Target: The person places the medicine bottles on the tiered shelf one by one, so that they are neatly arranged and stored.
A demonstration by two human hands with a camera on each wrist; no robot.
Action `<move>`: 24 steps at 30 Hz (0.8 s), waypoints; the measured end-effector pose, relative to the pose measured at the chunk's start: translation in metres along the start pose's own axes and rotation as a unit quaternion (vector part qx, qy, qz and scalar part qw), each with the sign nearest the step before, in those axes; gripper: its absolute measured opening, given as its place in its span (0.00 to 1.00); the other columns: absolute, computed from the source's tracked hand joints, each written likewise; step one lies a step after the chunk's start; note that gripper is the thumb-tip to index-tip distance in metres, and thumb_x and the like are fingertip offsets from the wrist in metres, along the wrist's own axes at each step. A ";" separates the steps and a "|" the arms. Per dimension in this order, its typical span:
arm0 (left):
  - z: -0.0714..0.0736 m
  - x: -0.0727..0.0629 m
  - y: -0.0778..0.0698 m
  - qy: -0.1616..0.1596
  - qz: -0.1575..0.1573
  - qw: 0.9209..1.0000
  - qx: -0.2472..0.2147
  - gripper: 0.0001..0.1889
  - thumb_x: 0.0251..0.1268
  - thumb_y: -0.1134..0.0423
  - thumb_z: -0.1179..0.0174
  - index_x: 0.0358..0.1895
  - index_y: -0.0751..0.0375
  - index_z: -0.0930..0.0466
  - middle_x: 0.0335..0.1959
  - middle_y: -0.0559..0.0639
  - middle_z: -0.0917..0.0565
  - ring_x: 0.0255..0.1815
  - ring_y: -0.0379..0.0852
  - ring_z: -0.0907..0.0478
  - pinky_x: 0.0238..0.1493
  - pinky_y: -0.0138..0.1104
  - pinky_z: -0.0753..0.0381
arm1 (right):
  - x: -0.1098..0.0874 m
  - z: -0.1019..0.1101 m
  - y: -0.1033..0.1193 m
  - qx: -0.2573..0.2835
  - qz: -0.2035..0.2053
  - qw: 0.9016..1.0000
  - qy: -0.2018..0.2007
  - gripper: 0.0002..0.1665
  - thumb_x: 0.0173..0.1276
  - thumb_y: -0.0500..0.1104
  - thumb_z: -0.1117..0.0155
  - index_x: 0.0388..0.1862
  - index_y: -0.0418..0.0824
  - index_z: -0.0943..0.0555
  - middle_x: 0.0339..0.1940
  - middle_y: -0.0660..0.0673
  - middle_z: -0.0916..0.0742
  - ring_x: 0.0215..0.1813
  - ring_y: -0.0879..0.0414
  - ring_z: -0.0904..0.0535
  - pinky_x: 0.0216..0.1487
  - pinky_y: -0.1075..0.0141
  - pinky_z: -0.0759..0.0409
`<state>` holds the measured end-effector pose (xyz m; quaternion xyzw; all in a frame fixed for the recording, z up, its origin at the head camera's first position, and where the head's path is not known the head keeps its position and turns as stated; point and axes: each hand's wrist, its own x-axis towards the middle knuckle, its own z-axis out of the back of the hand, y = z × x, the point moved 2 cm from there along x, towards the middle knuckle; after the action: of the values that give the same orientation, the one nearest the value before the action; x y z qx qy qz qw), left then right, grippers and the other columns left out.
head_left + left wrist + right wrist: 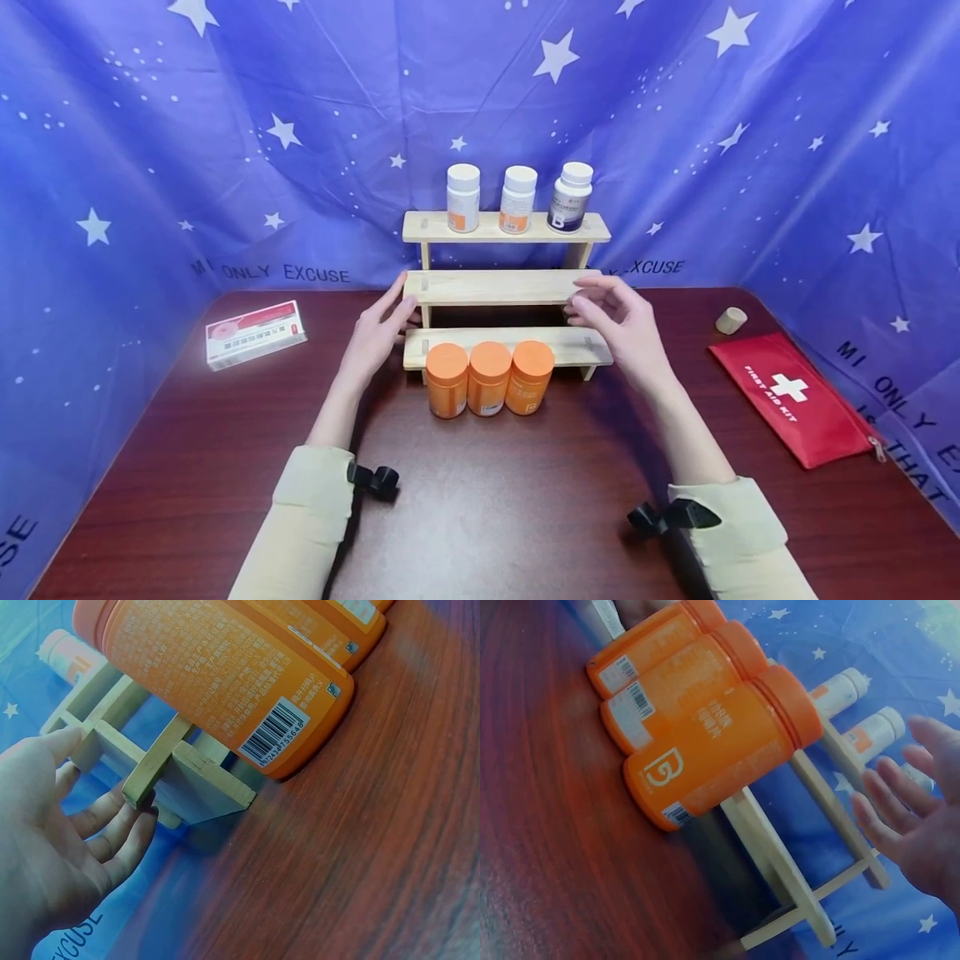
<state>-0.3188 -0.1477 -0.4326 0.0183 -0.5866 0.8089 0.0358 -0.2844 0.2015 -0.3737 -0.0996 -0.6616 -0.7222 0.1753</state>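
A pale wooden three-step rack (495, 287) stands on the table. My left hand (375, 333) is at its left end, with the thumb and fingertips right at the ends of the steps in the left wrist view. Beside the right end of the middle step is my right hand (626, 325), fingers loosely bent and holding nothing; the right wrist view shows them spread apart. Three orange bottles (489, 379) stand side by side in front of the bottom step. On the top step are two white-and-orange bottles (517, 200) and a white-and-dark-blue bottle (570, 198).
At the left of the table lies a white-and-red medicine box (257, 335). A red first aid kit pouch (795, 398) is at the right, with a small beige roll (731, 320) behind it. A blue star-printed curtain (337, 125) hangs around the table.
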 end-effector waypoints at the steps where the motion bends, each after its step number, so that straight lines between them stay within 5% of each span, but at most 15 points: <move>1: 0.000 0.000 0.000 0.000 0.001 1.000 -0.001 0.35 0.75 0.33 0.49 0.81 0.30 0.45 0.53 0.62 0.13 0.54 0.54 0.16 0.55 0.47 0.13 | -0.001 -0.001 -0.002 -0.005 -0.008 1.000 0.019 0.20 0.76 0.36 0.37 0.63 0.31 0.23 0.43 0.44 0.12 0.44 0.58 0.11 0.49 0.66 0.11; 6: 0.000 0.001 0.001 0.000 0.002 1.000 0.001 0.35 0.75 0.33 0.49 0.81 0.29 0.45 0.52 0.64 0.13 0.53 0.54 0.16 0.57 0.50 0.14 | -0.004 -0.004 -0.008 -0.062 -0.034 0.992 0.107 0.23 0.76 0.37 0.37 0.66 0.34 0.24 0.53 0.36 0.14 0.54 0.54 0.13 0.55 0.65 0.12; 13: 0.002 0.000 0.003 -0.005 0.005 1.000 0.010 0.34 0.75 0.33 0.49 0.81 0.28 0.45 0.53 0.65 0.13 0.52 0.52 0.17 0.54 0.44 0.12 | -0.005 -0.011 -0.012 -0.128 -0.055 0.967 0.214 0.27 0.71 0.41 0.30 0.68 0.46 0.24 0.61 0.34 0.15 0.63 0.50 0.18 0.61 0.65 0.16; 18: 0.002 -0.001 0.002 -0.003 0.005 1.000 0.006 0.35 0.75 0.32 0.49 0.81 0.29 0.45 0.54 0.63 0.14 0.53 0.53 0.17 0.53 0.41 0.13 | -0.007 -0.016 -0.016 -0.136 -0.065 0.954 0.259 0.35 0.66 0.40 0.25 0.70 0.45 0.25 0.63 0.42 0.16 0.64 0.55 0.20 0.66 0.56 0.18; 24: 0.001 0.000 0.002 0.000 0.007 1.000 0.005 0.35 0.75 0.33 0.49 0.81 0.30 0.45 0.56 0.64 0.15 0.54 0.55 0.17 0.53 0.42 0.13 | -0.012 -0.019 -0.018 -0.169 -0.055 0.942 0.284 0.38 0.60 0.41 0.20 0.69 0.46 0.24 0.60 0.47 0.14 0.60 0.59 0.18 0.65 0.58 0.18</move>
<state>-0.3192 -0.1487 -0.4340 0.0144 -0.5825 0.8121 0.0305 -0.2788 0.1848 -0.3963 0.1180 -0.4571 -0.8301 0.2968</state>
